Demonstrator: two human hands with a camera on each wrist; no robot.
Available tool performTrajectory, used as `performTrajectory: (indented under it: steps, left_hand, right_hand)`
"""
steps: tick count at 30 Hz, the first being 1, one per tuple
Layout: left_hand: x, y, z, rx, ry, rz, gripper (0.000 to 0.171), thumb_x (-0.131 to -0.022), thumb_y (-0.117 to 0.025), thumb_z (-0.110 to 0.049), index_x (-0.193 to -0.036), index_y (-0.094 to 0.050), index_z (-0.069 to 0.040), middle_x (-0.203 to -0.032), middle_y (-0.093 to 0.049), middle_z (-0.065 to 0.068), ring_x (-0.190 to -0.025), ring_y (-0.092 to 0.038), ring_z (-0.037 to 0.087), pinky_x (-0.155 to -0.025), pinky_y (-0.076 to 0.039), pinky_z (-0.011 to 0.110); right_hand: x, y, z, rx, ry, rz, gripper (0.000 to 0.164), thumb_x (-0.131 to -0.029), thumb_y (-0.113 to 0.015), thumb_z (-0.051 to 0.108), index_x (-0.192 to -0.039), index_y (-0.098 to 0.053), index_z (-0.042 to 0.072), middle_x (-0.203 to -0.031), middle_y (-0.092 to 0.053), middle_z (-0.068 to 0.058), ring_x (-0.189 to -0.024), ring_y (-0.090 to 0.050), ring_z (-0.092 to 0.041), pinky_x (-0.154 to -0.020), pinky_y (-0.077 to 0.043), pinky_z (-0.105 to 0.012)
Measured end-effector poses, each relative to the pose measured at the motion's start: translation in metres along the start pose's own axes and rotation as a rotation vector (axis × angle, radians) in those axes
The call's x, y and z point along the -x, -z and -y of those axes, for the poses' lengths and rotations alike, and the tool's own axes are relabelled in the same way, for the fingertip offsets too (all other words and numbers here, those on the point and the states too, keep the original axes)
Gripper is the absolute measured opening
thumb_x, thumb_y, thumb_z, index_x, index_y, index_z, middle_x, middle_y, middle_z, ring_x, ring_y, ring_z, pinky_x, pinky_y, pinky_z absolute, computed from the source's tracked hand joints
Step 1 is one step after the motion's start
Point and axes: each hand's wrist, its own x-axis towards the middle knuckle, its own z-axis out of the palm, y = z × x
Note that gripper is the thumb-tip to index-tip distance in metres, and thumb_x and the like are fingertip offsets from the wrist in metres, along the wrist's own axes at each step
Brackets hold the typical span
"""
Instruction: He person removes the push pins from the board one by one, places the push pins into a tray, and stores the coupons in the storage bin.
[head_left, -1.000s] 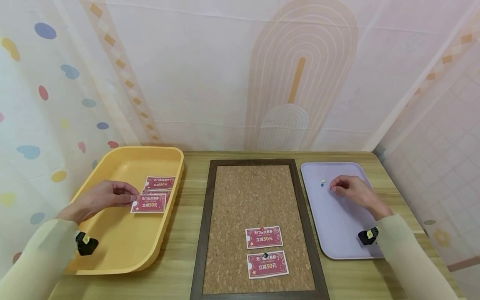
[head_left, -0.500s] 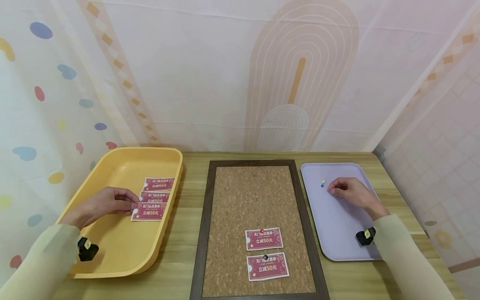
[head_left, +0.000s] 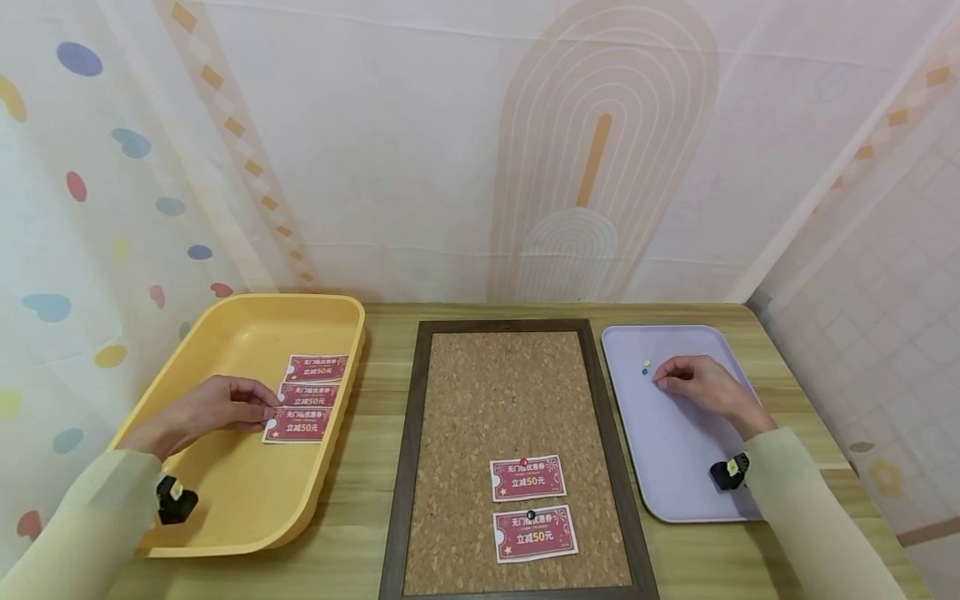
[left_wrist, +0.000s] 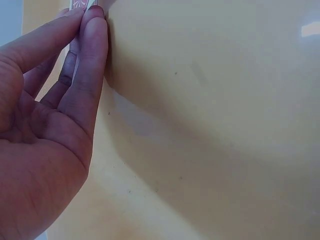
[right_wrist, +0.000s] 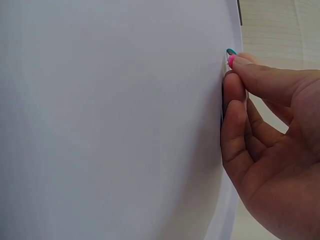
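Observation:
At the right side of the yellow tray [head_left: 251, 527], my left hand [head_left: 213, 408] pinches the left end of a red coupon [head_left: 302, 425]. Two more coupons, the middle one [head_left: 307, 396] and the far one [head_left: 318, 368], lie just beyond it. The left wrist view shows only a sliver of the held coupon [left_wrist: 78, 4] between thumb and fingers. Over the lilac tray [head_left: 667, 500] my right hand [head_left: 705, 386] pinches a pink push pin [right_wrist: 231, 61] between thumb and finger. Close to its fingertips lie a blue pin [head_left: 644, 372] and a pale yellow pin [head_left: 647, 363].
Between the trays lies a dark-framed cork board [head_left: 480, 400]. It carries two coupons near its front, one under a red pin [head_left: 523, 462], the other under a dark green pin [head_left: 531, 515]. A patterned cloth [head_left: 420, 167] hangs behind the wooden table [head_left: 386, 375].
My left hand has lowered the coupon toward me, uncovering more of the middle one. My right hand has shifted slightly left, closer to the loose pins.

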Motion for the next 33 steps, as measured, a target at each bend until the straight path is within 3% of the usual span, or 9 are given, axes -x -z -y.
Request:
performTrajectory:
  steps: [10,15,21,24,33]
  left_hand:
    - [0.002,0.002,0.002,0.004,-0.034,0.013,0.032,-0.099,-0.068,-0.007,-0.121,-0.064,0.015,-0.105,-0.071,0.01,-0.088,-0.067,0.012,-0.08,-0.059,0.027]
    - [0.007,0.005,-0.003,-0.085,-0.061,-0.029,0.034,-0.098,-0.071,-0.009,-0.124,-0.065,0.012,-0.11,-0.071,0.014,-0.091,-0.067,0.009,-0.08,-0.058,0.024]
    - [0.017,0.006,-0.018,-0.162,-0.093,-0.129,0.038,-0.099,-0.069,-0.01,-0.131,-0.061,0.009,-0.123,-0.066,0.024,-0.097,-0.067,0.008,-0.081,-0.059,0.027]
    - [0.022,0.002,-0.029,-0.23,-0.109,-0.209,0.038,-0.1,-0.07,-0.014,-0.131,-0.062,0.006,-0.126,-0.066,0.023,-0.097,-0.065,0.002,-0.08,-0.057,0.023]
    - [0.035,-0.028,-0.069,-0.282,-0.227,-0.451,0.029,-0.099,-0.072,-0.019,-0.122,-0.067,-0.001,-0.115,-0.07,0.014,-0.089,-0.065,-0.003,-0.073,-0.054,0.016]
  right_hand:
    - [-0.001,0.0,-0.003,-0.018,0.007,0.022,0.009,-0.098,-0.067,0.0,-0.102,-0.073,-0.004,-0.1,-0.071,-0.012,-0.088,-0.056,-0.014,-0.074,-0.047,-0.02]
    - [0.001,0.001,-0.001,0.003,0.026,0.019,0.009,-0.098,-0.069,0.002,-0.104,-0.073,-0.003,-0.1,-0.071,-0.01,-0.089,-0.056,-0.014,-0.076,-0.046,-0.021]
    - [0.008,0.004,0.008,0.022,0.02,-0.013,0.011,-0.097,-0.069,0.003,-0.106,-0.073,-0.002,-0.1,-0.071,-0.01,-0.086,-0.056,-0.015,-0.071,-0.047,-0.022]
    - [0.012,0.006,0.016,0.029,0.027,-0.04,0.013,-0.098,-0.069,0.003,-0.108,-0.072,-0.003,-0.099,-0.071,-0.01,-0.083,-0.057,-0.016,-0.069,-0.047,-0.023]
    - [0.025,0.005,0.041,0.022,0.093,-0.111,0.018,-0.101,-0.067,0.01,-0.112,-0.07,-0.004,-0.095,-0.072,-0.009,-0.082,-0.059,-0.01,-0.07,-0.048,-0.023]
